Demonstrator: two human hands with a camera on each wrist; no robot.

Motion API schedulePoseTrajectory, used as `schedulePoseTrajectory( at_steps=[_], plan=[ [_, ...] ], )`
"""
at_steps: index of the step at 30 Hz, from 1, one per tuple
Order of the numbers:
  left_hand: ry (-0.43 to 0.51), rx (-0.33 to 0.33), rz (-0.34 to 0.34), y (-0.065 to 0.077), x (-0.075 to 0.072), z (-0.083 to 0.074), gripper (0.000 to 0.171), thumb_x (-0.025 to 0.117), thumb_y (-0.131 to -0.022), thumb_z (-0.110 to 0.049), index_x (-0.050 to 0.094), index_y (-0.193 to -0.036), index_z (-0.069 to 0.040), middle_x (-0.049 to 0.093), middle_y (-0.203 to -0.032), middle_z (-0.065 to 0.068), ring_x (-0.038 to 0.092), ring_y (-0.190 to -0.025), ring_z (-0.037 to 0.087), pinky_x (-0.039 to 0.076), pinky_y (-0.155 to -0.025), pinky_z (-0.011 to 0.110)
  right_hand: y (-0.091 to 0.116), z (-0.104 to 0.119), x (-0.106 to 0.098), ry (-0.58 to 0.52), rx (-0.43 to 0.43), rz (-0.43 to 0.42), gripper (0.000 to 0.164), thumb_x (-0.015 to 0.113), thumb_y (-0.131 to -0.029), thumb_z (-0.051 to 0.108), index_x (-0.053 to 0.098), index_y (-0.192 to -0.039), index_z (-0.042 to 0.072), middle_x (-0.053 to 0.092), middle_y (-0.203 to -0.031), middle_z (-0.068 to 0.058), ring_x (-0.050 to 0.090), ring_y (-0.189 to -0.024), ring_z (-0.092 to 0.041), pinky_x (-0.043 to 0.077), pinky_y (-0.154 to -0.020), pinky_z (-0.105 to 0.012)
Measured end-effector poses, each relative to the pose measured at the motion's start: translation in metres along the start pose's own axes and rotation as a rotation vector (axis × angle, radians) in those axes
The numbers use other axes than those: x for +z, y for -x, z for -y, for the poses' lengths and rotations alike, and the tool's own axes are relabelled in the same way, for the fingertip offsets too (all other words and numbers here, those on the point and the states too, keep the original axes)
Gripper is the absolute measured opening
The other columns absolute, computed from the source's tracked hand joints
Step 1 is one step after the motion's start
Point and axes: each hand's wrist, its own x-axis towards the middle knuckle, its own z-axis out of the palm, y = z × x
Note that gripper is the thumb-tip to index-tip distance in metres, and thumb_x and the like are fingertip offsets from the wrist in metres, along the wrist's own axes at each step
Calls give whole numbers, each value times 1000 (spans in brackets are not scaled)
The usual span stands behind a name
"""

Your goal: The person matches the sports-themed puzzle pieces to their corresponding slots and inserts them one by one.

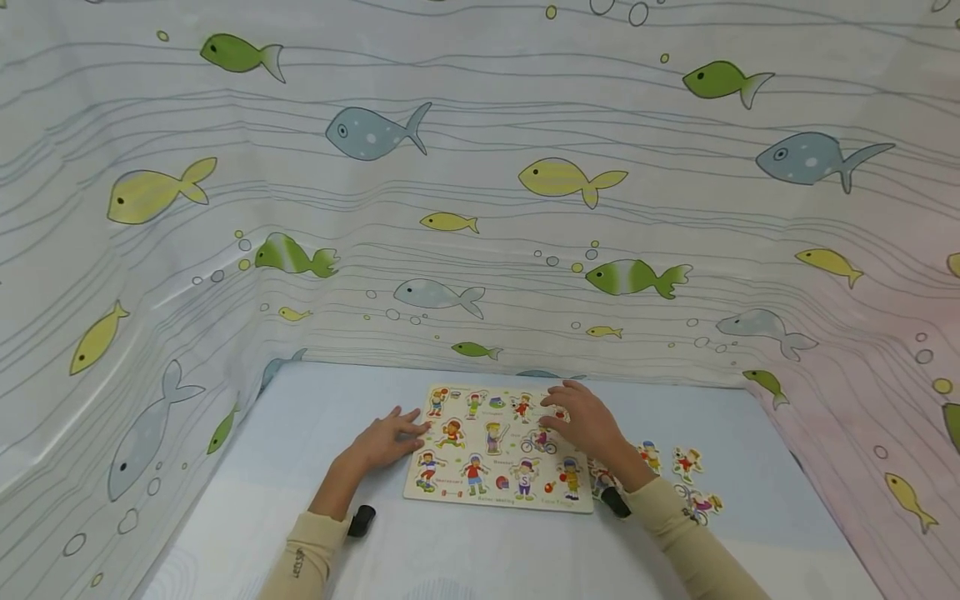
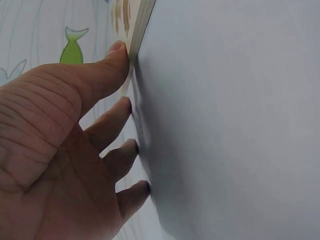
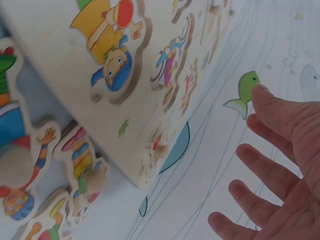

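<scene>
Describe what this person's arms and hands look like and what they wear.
Both arms wear cream long sleeves: the left sleeve has dark lettering near its cuff, and the right sleeve matches in colour. A small black device sits at the left wrist, and a similar one at the right. The left hand and right hand are ungloved.

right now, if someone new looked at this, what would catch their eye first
Probably the backdrop printed with green, yellow and blue fish, which fills most of the head view. Next would come the pale board of cartoon sports figures, low in the middle, with the left hand at its left edge and the right hand over its right side. Loose figure pieces lie to its right.
</scene>
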Motion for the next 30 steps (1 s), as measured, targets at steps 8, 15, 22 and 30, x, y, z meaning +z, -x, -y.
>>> schedulePoseTrajectory(
  at_steps=[8,15,22,30],
  plan=[
    [-3,-13,-2,-1,1,1,38,65,-96,-30,66,-130,-14,42,-151,15,23,-143,47,16,-111,68,11,-12,-7,3,27,4,29,77,-87,28,74,-111,11,64,-128,-10,45,-133,-38,41,-104,-56],
    [2,-11,-7,0,0,-1,37,66,-95,-28,66,-128,-12,43,-150,16,24,-142,48,16,-110,70,21,-21,-10,7,84,9,29,77,-87,29,74,-112,13,64,-128,-11,44,-133,-38,39,-104,-60],
    [1,-5,-13,1,0,-1,37,66,-95,-28,67,-128,-11,43,-149,17,24,-141,49,16,-109,71,27,-29,-16,24,107,7,30,78,-87,29,74,-110,11,63,-130,-12,43,-134,-38,39,-104,-60],
    [1,1,-17,1,1,0,37,66,-95,-28,67,-128,-11,44,-149,17,25,-141,49,17,-109,72,37,-39,-17,40,142,10,27,79,-85,27,75,-107,10,63,-128,-13,44,-132,-39,39,-104,-60]
  ],
)
